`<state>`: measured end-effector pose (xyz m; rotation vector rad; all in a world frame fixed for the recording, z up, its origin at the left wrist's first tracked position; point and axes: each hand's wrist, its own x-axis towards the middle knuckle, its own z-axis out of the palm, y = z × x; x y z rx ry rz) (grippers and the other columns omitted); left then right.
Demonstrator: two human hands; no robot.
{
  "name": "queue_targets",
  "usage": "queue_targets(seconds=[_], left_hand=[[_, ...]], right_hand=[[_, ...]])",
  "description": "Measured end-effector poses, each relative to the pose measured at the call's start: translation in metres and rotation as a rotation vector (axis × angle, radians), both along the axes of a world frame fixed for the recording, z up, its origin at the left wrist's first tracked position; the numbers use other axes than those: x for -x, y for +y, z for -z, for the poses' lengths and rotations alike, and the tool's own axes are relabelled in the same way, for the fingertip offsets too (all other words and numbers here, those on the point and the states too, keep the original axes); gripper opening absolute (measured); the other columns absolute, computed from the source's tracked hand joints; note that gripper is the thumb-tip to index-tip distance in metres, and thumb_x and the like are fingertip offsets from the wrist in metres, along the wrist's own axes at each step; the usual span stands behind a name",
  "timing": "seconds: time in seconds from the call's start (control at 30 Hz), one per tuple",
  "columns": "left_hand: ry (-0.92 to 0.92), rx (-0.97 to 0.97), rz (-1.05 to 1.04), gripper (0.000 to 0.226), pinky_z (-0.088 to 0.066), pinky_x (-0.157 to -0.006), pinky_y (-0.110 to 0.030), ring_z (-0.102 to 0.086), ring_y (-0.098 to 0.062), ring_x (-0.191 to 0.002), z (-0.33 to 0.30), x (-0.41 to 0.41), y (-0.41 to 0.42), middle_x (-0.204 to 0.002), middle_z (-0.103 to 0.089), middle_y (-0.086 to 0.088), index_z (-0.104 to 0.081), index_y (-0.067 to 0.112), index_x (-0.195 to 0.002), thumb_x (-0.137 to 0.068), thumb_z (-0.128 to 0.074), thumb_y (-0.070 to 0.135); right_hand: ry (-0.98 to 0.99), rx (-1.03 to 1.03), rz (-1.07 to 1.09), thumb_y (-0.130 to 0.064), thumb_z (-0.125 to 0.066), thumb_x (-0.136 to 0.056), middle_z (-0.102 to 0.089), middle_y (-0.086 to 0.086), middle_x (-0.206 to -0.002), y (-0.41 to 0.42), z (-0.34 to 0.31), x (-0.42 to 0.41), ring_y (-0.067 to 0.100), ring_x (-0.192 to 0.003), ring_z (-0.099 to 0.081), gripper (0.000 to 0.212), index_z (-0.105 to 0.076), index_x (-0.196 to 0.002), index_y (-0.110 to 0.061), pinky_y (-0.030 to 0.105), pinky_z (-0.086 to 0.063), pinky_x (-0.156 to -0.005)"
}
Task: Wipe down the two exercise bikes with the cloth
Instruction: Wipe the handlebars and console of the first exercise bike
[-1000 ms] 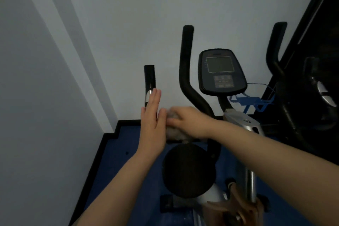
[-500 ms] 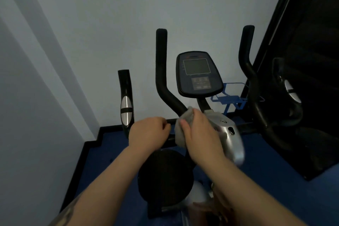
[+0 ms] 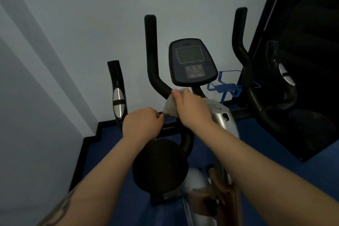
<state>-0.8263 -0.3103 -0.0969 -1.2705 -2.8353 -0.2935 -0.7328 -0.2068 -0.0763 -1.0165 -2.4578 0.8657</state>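
Observation:
An exercise bike with a dark console (image 3: 192,62) and black handlebars stands in front of me against the wall. My right hand (image 3: 192,108) grips a grey cloth (image 3: 170,105) and presses it on the lower bend of the left upright handlebar (image 3: 152,55). Just left of it, my left hand (image 3: 142,124) is closed around the horizontal bar near the side grip (image 3: 118,97) with silver pulse pads. The black round seat (image 3: 159,165) is below my hands. Only one bike is in view.
A grey wall closes the left and far sides. A blue bottle cage (image 3: 223,86) sits right of the console. The right handlebar (image 3: 244,55) stands beside a dark mirror or glass panel (image 3: 302,60). The floor (image 3: 201,154) is blue with black skirting.
My right hand has slid the cloth from the horizontal bar up to the bend of the upright handlebar. My left hand went from flat and open to closed on the bar.

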Motion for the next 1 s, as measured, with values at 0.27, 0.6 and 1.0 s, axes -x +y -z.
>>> queue_targets(seconds=[0.27,0.6,1.0], left_hand=[[0.032,-0.022,-0.007,0.05,-0.028,-0.046,-0.026,-0.05,-0.01,-0.051,0.005,0.0,0.0,-0.057,-0.055,0.004,-0.05,0.023,-0.055,-0.097,-0.038,0.047],[0.048,-0.093,0.037,0.047,-0.025,-0.043,-0.025,-0.046,-0.005,-0.047,0.006,0.001,-0.006,-0.053,-0.051,0.006,-0.052,0.027,-0.057,-0.097,-0.039,0.047],[0.258,-0.106,0.529,0.048,-0.038,-0.073,-0.023,-0.054,-0.012,-0.057,-0.005,0.04,-0.04,-0.056,-0.057,0.006,-0.06,0.02,-0.062,-0.1,-0.039,0.04]], right_hand=[[-0.13,-0.307,-0.069,-0.028,-0.032,-0.103,-0.057,0.008,-0.118,0.005,0.012,-0.007,0.025,-0.097,-0.059,0.032,-0.042,-0.131,-0.016,0.032,-0.036,-0.066],[0.09,-0.094,-0.077,-0.052,-0.028,-0.098,-0.063,0.003,-0.105,-0.004,0.021,-0.031,0.021,-0.105,-0.057,0.042,-0.048,-0.121,-0.021,0.044,-0.049,-0.089],[-0.064,-0.123,-0.06,-0.058,-0.027,-0.097,-0.065,0.004,-0.1,-0.003,0.013,-0.027,0.023,-0.091,-0.062,0.049,-0.048,-0.115,-0.018,0.039,-0.049,-0.076]])
